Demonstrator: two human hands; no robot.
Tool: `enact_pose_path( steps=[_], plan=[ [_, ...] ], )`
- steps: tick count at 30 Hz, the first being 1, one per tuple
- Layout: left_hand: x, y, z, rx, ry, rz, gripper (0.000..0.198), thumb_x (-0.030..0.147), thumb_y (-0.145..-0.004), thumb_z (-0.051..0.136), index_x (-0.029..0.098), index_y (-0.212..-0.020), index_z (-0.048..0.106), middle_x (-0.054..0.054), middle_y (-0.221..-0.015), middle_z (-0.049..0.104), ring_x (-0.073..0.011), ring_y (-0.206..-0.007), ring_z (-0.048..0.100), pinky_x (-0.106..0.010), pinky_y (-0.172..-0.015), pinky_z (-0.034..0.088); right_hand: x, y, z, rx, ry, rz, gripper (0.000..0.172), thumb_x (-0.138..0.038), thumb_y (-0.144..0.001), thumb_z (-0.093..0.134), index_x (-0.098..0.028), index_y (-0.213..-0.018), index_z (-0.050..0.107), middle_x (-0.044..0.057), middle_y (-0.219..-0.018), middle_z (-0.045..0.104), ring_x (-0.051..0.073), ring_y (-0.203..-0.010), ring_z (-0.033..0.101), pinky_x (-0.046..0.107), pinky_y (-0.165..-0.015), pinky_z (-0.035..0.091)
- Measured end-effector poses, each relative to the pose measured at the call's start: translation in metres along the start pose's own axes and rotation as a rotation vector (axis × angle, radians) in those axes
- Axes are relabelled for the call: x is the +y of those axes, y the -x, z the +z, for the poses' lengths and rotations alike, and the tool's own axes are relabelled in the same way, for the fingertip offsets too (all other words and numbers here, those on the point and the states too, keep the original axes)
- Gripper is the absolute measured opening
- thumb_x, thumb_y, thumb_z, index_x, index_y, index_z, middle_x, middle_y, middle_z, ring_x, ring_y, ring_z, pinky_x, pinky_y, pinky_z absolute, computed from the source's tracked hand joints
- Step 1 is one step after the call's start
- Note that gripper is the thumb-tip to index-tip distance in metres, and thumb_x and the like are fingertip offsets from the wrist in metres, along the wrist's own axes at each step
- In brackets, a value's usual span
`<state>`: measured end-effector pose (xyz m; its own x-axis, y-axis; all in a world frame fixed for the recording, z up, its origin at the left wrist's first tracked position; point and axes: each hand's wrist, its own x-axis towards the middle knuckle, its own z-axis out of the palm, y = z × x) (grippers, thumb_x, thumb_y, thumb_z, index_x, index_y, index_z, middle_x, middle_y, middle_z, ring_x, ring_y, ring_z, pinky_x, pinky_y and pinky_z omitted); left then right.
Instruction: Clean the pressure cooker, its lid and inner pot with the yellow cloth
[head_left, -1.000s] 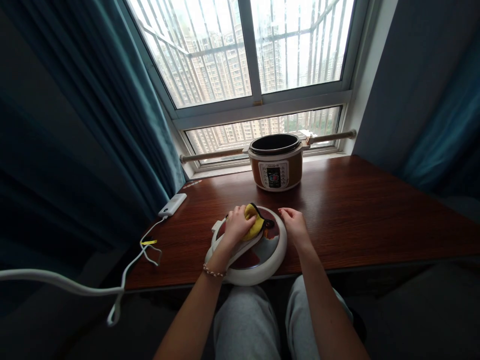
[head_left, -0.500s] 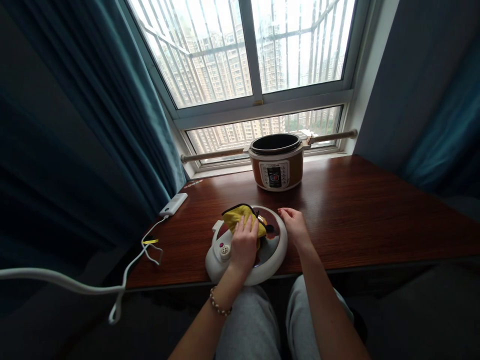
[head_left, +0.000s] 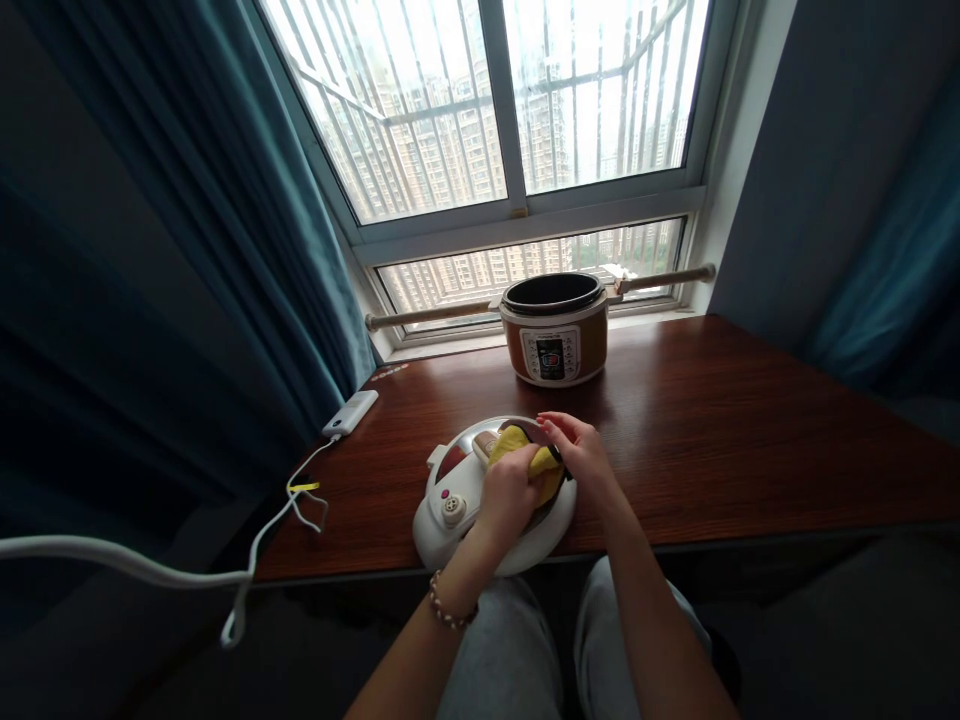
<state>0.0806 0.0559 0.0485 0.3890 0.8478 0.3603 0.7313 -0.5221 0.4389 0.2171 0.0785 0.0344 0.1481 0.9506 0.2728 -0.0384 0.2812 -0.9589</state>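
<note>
A white pressure cooker lid (head_left: pixel 553 537) with a shiny top lies at the table's front edge, its valve knob (head_left: pixel 453 508) toward the left. My left hand (head_left: pixel 511 492) is closed round a yellow cloth (head_left: pixel 508 441) with dark edging, bunched against the lid's right half. Beside it, my right hand (head_left: pixel 581 452) bends its fingers over the far right rim of the lid, close to the cloth; its thumb is partly hidden. Part of the lid's handle shows left of the cloth.
Behind the lid stands a brown and white electric pressure cooker (head_left: pixel 556 340), uncovered, near the window. A white power bank (head_left: pixel 351 413) with a white cable (head_left: pixel 264 530) lies at the left. Blue curtains (head_left: pixel 247 200) hang beside the wooden table (head_left: pixel 720 430).
My left hand has slid right with the cloth, and its flat fingers have curled round it. My right hand has moved left from beside the rim onto it.
</note>
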Motion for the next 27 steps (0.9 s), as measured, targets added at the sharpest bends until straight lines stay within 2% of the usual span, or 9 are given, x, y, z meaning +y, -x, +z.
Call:
enact_pose_path(
  steps=[3,5,7,10,14,16,18,20,27],
  plan=[
    [0.005,-0.015,0.007,0.162,0.133,-0.139,0.043,0.012,-0.075,0.048,0.015,-0.118,0.043,-0.012,-0.113,0.056,-0.0241,-0.106,0.053,-0.040,-0.092,0.043,-0.007,0.002,0.000,-0.169,-0.077,-0.034,0.043,-0.050,-0.084,0.046,-0.019,-0.107,0.064,0.007,-0.103,0.066,0.020,-0.096,0.061,0.030,-0.087,0.046],
    [0.005,-0.024,0.014,0.241,0.151,-0.192,0.049,0.015,-0.077,0.049,0.013,-0.124,0.034,-0.017,-0.121,0.048,-0.0259,-0.113,0.048,-0.043,-0.094,0.041,-0.004,0.002,-0.001,-0.201,-0.081,-0.013,0.047,-0.052,-0.082,0.049,-0.019,-0.114,0.060,0.006,-0.106,0.065,0.020,-0.100,0.059,0.030,-0.090,0.044],
    [0.004,-0.032,0.016,0.273,0.113,-0.153,0.056,0.019,-0.078,0.052,0.012,-0.128,0.028,-0.019,-0.128,0.040,-0.0279,-0.121,0.041,-0.045,-0.098,0.037,0.001,0.000,-0.003,-0.186,-0.055,0.025,0.048,-0.050,-0.076,0.058,-0.018,-0.111,0.061,0.006,-0.103,0.066,0.020,-0.097,0.060,0.030,-0.088,0.045],
    [-0.003,-0.042,0.007,0.203,0.064,-0.004,0.064,0.032,-0.075,0.061,0.015,-0.129,0.031,-0.017,-0.132,0.038,-0.0292,-0.128,0.032,-0.046,-0.103,0.031,0.007,-0.004,-0.009,0.020,-0.130,0.128,0.039,-0.047,-0.069,0.065,-0.013,-0.089,0.065,0.006,-0.085,0.068,0.020,-0.079,0.063,0.030,-0.073,0.050],
    [-0.027,-0.048,-0.024,0.026,0.024,0.113,0.056,0.048,-0.073,0.063,0.020,-0.119,0.049,-0.012,-0.128,0.046,-0.0289,-0.129,0.032,-0.046,-0.105,0.027,0.008,-0.009,-0.026,0.716,-0.490,0.240,0.033,-0.042,-0.070,0.063,-0.014,-0.087,0.059,0.003,-0.076,0.067,0.017,-0.066,0.063,0.029,-0.062,0.052],
    [-0.044,-0.047,-0.038,-0.139,-0.032,0.141,0.052,0.051,-0.068,0.066,0.024,-0.112,0.057,-0.009,-0.127,0.049,-0.0311,-0.126,0.035,-0.051,-0.104,0.026,0.005,-0.011,-0.036,0.895,-0.634,0.283,0.028,-0.035,-0.072,0.062,-0.014,-0.089,0.058,0.003,-0.076,0.067,0.017,-0.067,0.064,0.029,-0.063,0.053],
    [-0.059,-0.043,-0.046,-0.294,-0.054,0.132,0.053,0.053,-0.062,0.069,0.026,-0.107,0.062,-0.008,-0.123,0.051,-0.0314,-0.119,0.043,-0.049,-0.100,0.032,0.003,-0.011,-0.042,0.913,-0.734,0.340,0.026,-0.031,-0.073,0.061,-0.013,-0.091,0.058,0.003,-0.075,0.067,0.017,-0.067,0.064,0.031,-0.064,0.054],
    [-0.068,-0.039,-0.048,-0.357,-0.034,0.112,0.054,0.053,-0.060,0.071,0.025,-0.105,0.063,-0.008,-0.117,0.052,-0.0278,-0.109,0.050,-0.040,-0.095,0.039,0.002,-0.011,-0.044,0.893,-0.781,0.378,0.026,-0.030,-0.073,0.061,-0.014,-0.093,0.058,0.002,-0.073,0.066,0.018,-0.066,0.064,0.033,-0.063,0.054],
    [-0.067,-0.031,-0.031,-0.205,-0.114,0.027,0.047,0.042,-0.058,0.071,0.027,-0.103,0.064,-0.005,-0.109,0.053,-0.0232,-0.097,0.054,-0.033,-0.089,0.042,0.003,-0.011,-0.036,0.864,-0.780,0.397,0.034,-0.030,-0.071,0.065,-0.012,-0.099,0.058,0.002,-0.073,0.066,0.018,-0.063,0.064,0.034,-0.062,0.055]
  ],
)
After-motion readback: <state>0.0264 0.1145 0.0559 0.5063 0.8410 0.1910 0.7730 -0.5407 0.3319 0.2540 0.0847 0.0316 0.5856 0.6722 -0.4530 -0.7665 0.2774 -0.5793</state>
